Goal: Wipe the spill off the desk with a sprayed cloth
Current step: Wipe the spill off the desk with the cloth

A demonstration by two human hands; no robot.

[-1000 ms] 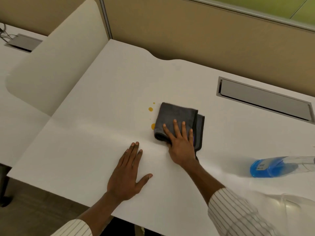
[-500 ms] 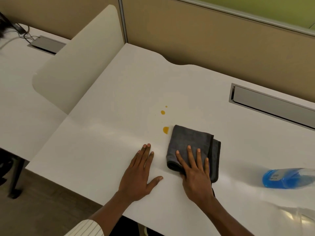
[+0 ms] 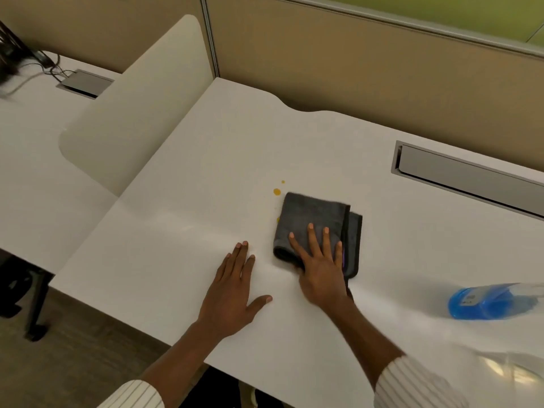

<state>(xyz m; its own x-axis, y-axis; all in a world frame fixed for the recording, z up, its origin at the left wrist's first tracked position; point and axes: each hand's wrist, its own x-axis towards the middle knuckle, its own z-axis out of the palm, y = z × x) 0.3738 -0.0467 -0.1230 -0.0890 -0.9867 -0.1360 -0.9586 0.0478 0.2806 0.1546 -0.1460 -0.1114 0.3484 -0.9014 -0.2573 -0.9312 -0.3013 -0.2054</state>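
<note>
A folded dark grey cloth [image 3: 312, 219] lies on the white desk [image 3: 182, 237]. My right hand [image 3: 319, 266] presses flat on the cloth's near half, fingers spread. Orange drops of the spill [image 3: 277, 191] sit just beyond the cloth's far left corner, and a sliver of another drop shows at its left edge. My left hand [image 3: 232, 293] rests flat on the bare desk to the left of the cloth, palm down, holding nothing.
A spray bottle [image 3: 488, 301] with blue liquid lies at the right. A grey cable hatch [image 3: 465, 175] is set into the desk at the back right. A cream divider panel [image 3: 135, 107] separates the neighbouring desk on the left. Beige partition walls stand behind.
My right hand has pushed the cloth away from me over the lower orange drop, up to the far drops. My left hand stays flat on the desk.
</note>
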